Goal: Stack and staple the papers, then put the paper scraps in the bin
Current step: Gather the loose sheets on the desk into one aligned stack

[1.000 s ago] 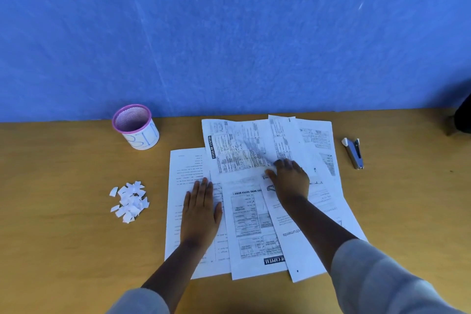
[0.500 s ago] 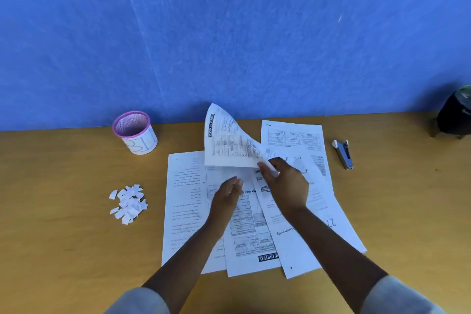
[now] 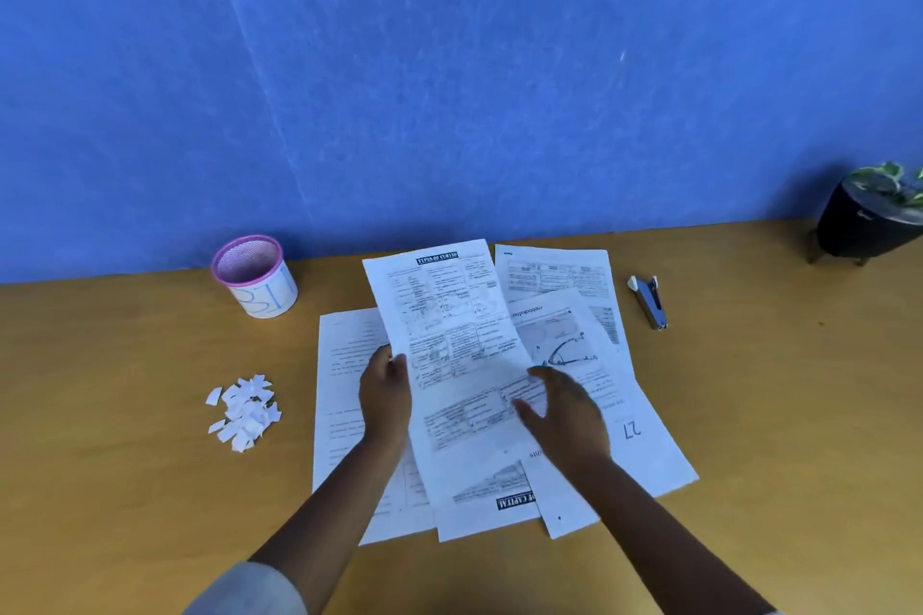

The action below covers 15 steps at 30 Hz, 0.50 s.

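Centrally, a printed sheet [image 3: 449, 340] is being pinched at its edge by the left hand [image 3: 384, 395] w/ the right hand [image 3: 564, 415] spread loose on it, above other papers [image 3: 644, 444] on the table [image 3: 125, 489].

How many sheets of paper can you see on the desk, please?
5: held sheet, left sheet, far-right sheet, right sheet, bottom sheet. Overlaps may hide others.

We face a blue wall [image 3: 449, 65], matte, faintly mottled, with a pale vertical seam left of centre. Below it we see an ochre wooden desk [image 3: 100, 415], smooth and evenly lit. At far right, a black plant pot [image 3: 866, 227] stands on short legs, leaves showing.
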Tool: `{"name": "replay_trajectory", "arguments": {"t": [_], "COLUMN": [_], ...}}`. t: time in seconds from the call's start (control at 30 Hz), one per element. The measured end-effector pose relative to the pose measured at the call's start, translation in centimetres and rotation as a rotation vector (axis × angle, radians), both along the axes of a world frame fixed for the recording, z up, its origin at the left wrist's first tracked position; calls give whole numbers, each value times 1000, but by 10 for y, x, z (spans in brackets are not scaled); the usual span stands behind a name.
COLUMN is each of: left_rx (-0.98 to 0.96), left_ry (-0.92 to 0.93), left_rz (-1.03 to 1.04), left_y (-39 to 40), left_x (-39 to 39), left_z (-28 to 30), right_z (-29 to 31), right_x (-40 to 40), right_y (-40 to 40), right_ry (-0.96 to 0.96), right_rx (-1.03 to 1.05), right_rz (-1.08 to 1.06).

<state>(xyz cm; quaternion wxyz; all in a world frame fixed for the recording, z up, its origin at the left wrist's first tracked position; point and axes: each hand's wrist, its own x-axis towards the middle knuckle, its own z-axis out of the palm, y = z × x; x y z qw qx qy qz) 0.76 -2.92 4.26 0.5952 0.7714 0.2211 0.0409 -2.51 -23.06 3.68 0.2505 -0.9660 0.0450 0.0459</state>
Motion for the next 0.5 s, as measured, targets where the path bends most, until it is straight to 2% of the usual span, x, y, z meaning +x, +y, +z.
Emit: {"name": "replay_trajectory", "arguments": {"t": [0.13,0.33,0.5], "left_rx": [88,137,119], "left_ry": [5,43,175], "left_rz": [41,82,93], "left_y": [15,30,34], "left_x": [-3,-4,-1], "left_z": [-7,-11,-17], "right_z": [1,3,-8], "right_x": [0,5,7], "right_y": [-47,-91,-96], "right_ry": [112,299,353], "right_rx": [-156,-365,-328], "right_rz": [-241,-414,-472]}}
